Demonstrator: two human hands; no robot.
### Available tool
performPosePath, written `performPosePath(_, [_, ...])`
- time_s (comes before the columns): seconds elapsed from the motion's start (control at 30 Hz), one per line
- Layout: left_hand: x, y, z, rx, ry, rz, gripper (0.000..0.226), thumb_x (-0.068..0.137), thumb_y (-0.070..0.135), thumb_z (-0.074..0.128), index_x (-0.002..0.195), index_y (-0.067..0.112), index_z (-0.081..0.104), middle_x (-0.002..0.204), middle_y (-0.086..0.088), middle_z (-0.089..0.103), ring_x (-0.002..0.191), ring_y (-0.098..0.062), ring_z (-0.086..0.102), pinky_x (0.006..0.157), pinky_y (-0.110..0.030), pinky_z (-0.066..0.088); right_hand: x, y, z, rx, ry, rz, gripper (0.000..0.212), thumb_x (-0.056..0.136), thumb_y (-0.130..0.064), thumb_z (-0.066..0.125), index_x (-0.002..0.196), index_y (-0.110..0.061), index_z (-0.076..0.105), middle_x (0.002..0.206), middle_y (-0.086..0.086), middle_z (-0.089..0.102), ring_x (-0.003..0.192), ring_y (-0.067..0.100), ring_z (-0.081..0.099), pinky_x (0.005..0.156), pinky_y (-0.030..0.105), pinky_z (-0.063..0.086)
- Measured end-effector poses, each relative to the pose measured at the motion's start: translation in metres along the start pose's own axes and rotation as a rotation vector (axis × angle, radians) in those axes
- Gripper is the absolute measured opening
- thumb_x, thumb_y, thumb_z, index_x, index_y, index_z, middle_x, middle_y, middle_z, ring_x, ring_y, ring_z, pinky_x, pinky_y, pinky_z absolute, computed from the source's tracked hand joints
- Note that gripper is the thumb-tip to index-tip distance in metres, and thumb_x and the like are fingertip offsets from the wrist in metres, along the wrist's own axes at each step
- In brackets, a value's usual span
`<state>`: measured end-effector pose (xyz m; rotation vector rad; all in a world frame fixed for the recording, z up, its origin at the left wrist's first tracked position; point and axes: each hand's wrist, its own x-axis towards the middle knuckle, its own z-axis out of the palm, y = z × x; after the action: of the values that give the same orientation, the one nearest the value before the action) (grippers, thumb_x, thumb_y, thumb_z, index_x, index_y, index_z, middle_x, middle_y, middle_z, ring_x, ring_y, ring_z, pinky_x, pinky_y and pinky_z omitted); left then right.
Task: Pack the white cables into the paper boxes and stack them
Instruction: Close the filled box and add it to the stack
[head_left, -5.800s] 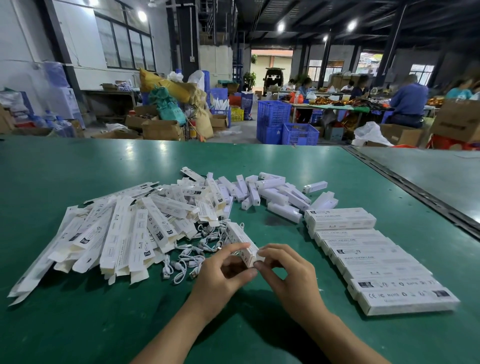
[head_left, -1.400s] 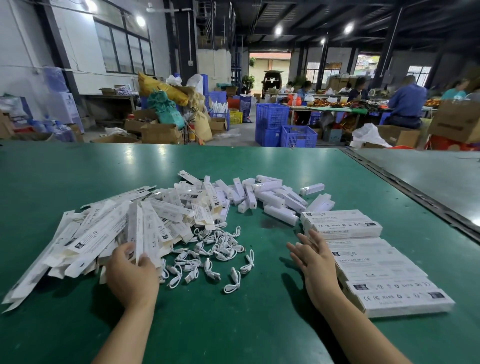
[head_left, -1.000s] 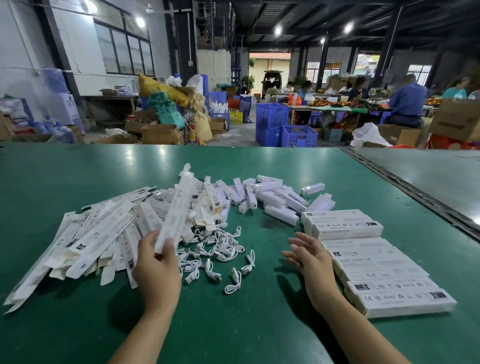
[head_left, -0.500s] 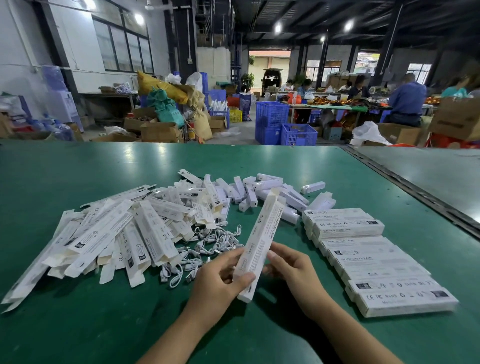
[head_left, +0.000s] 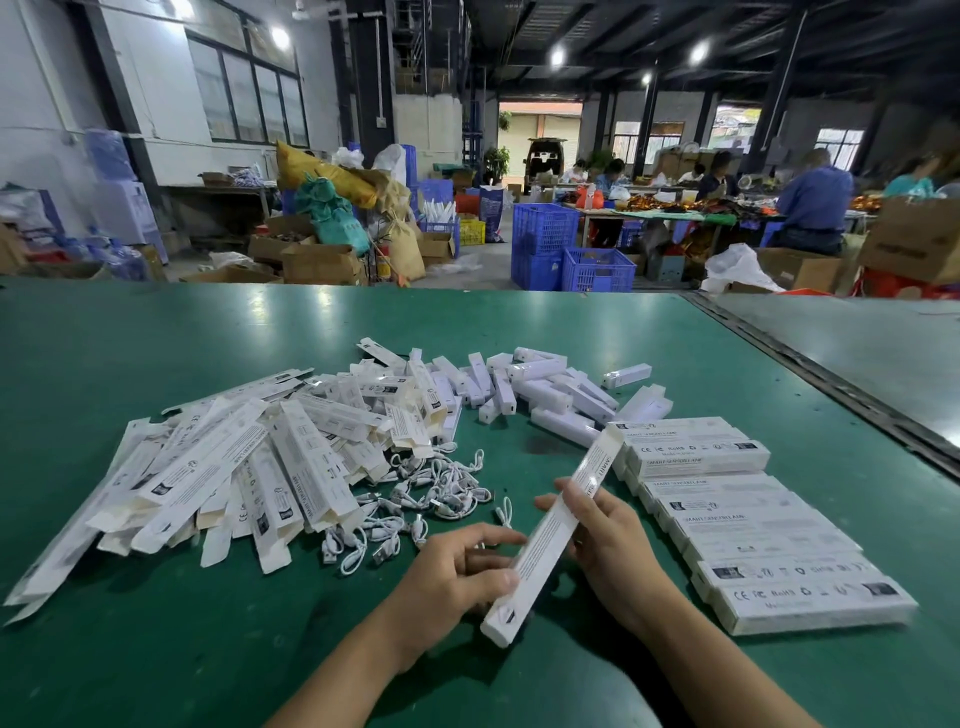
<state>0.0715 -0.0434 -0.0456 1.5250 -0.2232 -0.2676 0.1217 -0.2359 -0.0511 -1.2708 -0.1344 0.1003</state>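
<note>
Step in hand: paper box (head_left: 545, 551) is pinched between left hand (head_left: 447, 577) and right hand (head_left: 613, 540), above the surface (head_left: 208, 649).
Next move: box likely to be opened, white cable (head_left: 431, 493) inserted.

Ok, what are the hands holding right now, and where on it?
One long paper box: the left hand pinches its near end, the right hand grips its middle.
</note>
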Motion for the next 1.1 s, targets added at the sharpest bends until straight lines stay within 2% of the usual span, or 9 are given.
performPosePath(0.1, [-0.001, 0.002, 0.001, -0.011, -0.01, -0.012, 0.044, 0.075, 0.015, 0.07, 0.118, 0.009, 0.065, 0.084, 0.002, 0.076, 0.082, -0.012, 0.07, 0.071, -0.024, 0.054, -0.001, -0.003, 0.0, 0.038, -0.005, 0.028, 0.058, 0.065, -0.051, 0.075, 0.102, -0.007, 0.063, 0.101, 0.016, 0.073, 0.079, 0.025, 0.066, 0.075, 0.039, 0.056])
performPosePath(0.17, [-0.001, 0.004, 0.001, -0.023, -0.028, -0.024, 0.046, 0.077, 0.015, 0.071, 0.122, 0.009, 0.062, 0.094, -0.004, 0.077, 0.086, -0.017, 0.071, 0.074, -0.026, 0.054, -0.001, -0.004, -0.001, 0.078, -0.013, 0.046, 0.054, 0.074, -0.042, 0.071, 0.111, -0.004, 0.06, 0.104, 0.016, 0.073, 0.085, 0.027, 0.07, 0.074, 0.036, 0.057])
performPosePath(0.33, [0.0, 0.002, -0.002, -0.035, -0.01, -0.02, 0.05, 0.077, 0.013, 0.074, 0.124, 0.011, 0.058, 0.107, -0.013, 0.075, 0.097, -0.028, 0.072, 0.079, -0.031, 0.056, 0.001, -0.001, -0.001, 0.177, -0.034, 0.085, 0.045, 0.082, -0.025, 0.061, 0.123, -0.006, 0.056, 0.114, 0.019, 0.07, 0.106, 0.035, 0.067, 0.092, 0.048, 0.052])
performPosePath(0.53, [0.001, 0.007, -0.003, -0.212, -0.037, -0.079, 0.052, 0.083, 0.019, 0.068, 0.132, 0.01, 0.054, 0.111, -0.022, 0.072, 0.084, -0.032, 0.071, 0.067, -0.031, 0.057, 0.003, 0.0, -0.001, 0.235, 0.002, 0.089, 0.035, 0.082, -0.023, 0.06, 0.107, 0.003, 0.062, 0.111, 0.022, 0.07, 0.1, 0.032, 0.07, 0.079, 0.04, 0.058])
performPosePath(0.7, [-0.002, 0.009, -0.008, -0.557, -0.192, -0.097, 0.05, 0.081, 0.013, 0.072, 0.131, 0.011, 0.064, 0.129, -0.023, 0.064, 0.095, -0.038, 0.07, 0.079, -0.038, 0.059, 0.005, 0.002, -0.005, 0.249, -0.025, 0.105, 0.044, 0.088, -0.03, 0.058, 0.113, 0.006, 0.062, 0.114, 0.021, 0.07, 0.106, 0.033, 0.068, 0.079, 0.037, 0.058])
performPosePath(0.77, [-0.001, 0.008, -0.008, -0.611, -0.188, -0.059, 0.06, 0.071, 0.013, 0.088, 0.127, 0.014, 0.067, 0.124, -0.023, 0.066, 0.093, -0.033, 0.07, 0.08, -0.037, 0.059, 0.006, 0.002, -0.005, 0.274, -0.03, 0.113, 0.042, 0.088, -0.032, 0.058, 0.11, 0.003, 0.064, 0.106, 0.018, 0.072, 0.1, 0.029, 0.07, 0.071, 0.032, 0.058])
performPosePath(0.83, [-0.001, 0.008, -0.009, -0.629, -0.138, -0.03, 0.069, 0.06, 0.017, 0.096, 0.124, 0.014, 0.07, 0.119, -0.019, 0.069, 0.088, -0.027, 0.069, 0.077, -0.032, 0.059, 0.005, 0.001, -0.003, 0.259, -0.014, 0.122, 0.034, 0.084, -0.035, 0.061, 0.099, -0.005, 0.068, 0.082, 0.008, 0.073, 0.078, 0.021, 0.071, 0.061, 0.027, 0.054])
performPosePath(1.0, [0.002, 0.006, -0.005, -0.475, 0.0, 0.063, 0.04, 0.08, 0.01, 0.069, 0.116, 0.026, 0.075, 0.109, -0.001, 0.075, 0.081, -0.01, 0.066, 0.075, -0.022, 0.055, -0.002, 0.008, 0.008, -0.065, 0.07, -0.021, 0.043, 0.075, -0.051, 0.069, 0.095, -0.013, 0.064, 0.069, 0.007, 0.061, 0.059, 0.015, 0.056, 0.054, 0.024, 0.047])
performPosePath(1.1, [0.001, 0.006, 0.001, -0.263, 0.082, 0.141, 0.042, 0.077, 0.012, 0.071, 0.116, 0.026, 0.075, 0.115, 0.002, 0.071, 0.086, -0.002, 0.067, 0.077, -0.017, 0.052, -0.009, 0.011, 0.016, -0.337, 0.06, -0.184, 0.02, 0.086, -0.044, 0.069, 0.088, -0.028, 0.057, 0.063, 0.001, 0.056, 0.056, 0.014, 0.052, 0.054, 0.022, 0.046])
